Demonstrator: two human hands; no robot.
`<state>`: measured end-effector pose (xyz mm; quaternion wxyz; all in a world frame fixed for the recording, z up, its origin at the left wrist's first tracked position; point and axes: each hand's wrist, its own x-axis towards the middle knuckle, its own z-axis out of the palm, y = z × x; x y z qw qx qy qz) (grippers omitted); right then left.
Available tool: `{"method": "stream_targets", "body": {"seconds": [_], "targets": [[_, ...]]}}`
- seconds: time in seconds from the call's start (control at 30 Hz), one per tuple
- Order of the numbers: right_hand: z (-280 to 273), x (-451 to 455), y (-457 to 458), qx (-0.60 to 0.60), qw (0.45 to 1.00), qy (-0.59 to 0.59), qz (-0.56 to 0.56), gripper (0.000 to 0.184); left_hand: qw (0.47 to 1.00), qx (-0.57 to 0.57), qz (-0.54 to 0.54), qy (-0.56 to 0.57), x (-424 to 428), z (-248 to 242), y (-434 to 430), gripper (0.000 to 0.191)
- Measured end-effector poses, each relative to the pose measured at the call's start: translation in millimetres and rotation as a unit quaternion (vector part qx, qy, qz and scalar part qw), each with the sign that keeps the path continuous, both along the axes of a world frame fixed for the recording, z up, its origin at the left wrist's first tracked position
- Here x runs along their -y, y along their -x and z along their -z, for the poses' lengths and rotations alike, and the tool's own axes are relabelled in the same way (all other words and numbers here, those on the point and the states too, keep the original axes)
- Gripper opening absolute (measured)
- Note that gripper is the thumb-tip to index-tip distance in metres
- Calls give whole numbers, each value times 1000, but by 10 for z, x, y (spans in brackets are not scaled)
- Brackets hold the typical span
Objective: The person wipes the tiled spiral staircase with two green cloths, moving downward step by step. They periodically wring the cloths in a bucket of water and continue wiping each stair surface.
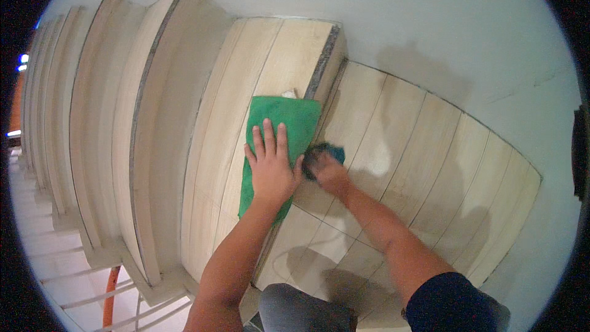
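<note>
My left hand [273, 170] lies flat, fingers spread, on a folded green cloth [288, 115]. The cloth covers part of the edge of a wood-look stair tread [267, 62] with a dark, rough nosing strip [325, 57]. Just right of it, my right hand [327, 168] is closed on a dark, bunched cloth [338, 153], pressed low against the step's front face by the landing floor; motion blurs the fingers. A small whitish piece [290, 94] shows at the green cloth's upper edge.
More stair steps [152, 78] rise to the left. A pale wall [438, 18] runs along the top and right. Metal railing bars [78, 276] and an orange pole [110, 295] stand at lower left. The tiled landing [415, 147] bears shadows; my knee [299, 309] is below.
</note>
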<state>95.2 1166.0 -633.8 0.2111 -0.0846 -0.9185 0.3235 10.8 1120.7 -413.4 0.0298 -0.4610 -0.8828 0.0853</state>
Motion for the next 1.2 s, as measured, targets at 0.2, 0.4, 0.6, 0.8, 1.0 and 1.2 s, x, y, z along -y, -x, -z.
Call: {"method": "stream_targets", "body": {"seconds": [0.2, 0.4, 0.6, 0.8, 1.0, 1.2], "targets": [[194, 380, -297, 54, 904, 422, -51, 22, 998, 36, 25, -42, -192, 99, -118, 80], [-697, -1412, -360, 14, 888, 374, 265, 32, 999, -1, 12, -33, 85, -30, 2, 80], [-18, -2328, 212, 63, 951, -85, 291, 42, 998, 17, 22, -55, -65, 77, -51, 79], [58, -1585, 669, 106, 964, -161, 184, 38, 997, 2, 25, -67, 33, 83, 24, 79], [-76, -253, 324, -33, 994, 12, 106, 35, 997, -4, 23, -77, 66, 63, 49, 78], [-377, 962, -94, 11, 930, 369, -2, 35, 996, -9, 27, -86, 14, 103, 19, 79]]}}
